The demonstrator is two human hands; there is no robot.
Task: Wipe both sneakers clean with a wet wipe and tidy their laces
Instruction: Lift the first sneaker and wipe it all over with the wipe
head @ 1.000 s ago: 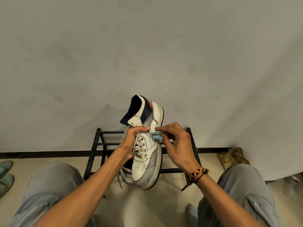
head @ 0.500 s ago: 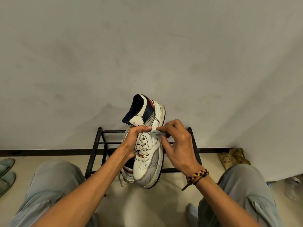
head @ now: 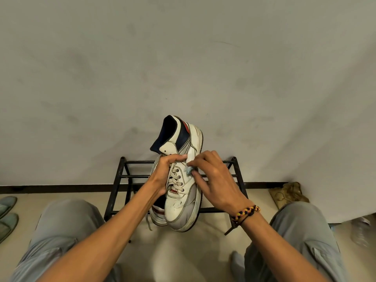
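The left hand gripped the white sneaker at frame centre, toe toward six o'clock, while the right hand pinched a balled blue wet wipe against its side at three o'clock. Wiping looked mid-way; the second sneaker behind and the loose laces seemingly remained.

left hand is wrapped around the laced side of a scuffed white sneaker held up toe-down in front of a black metal shoe rack, while the right hand pinches a bluish wet wipe against its side, second sneaker tucked right behind.
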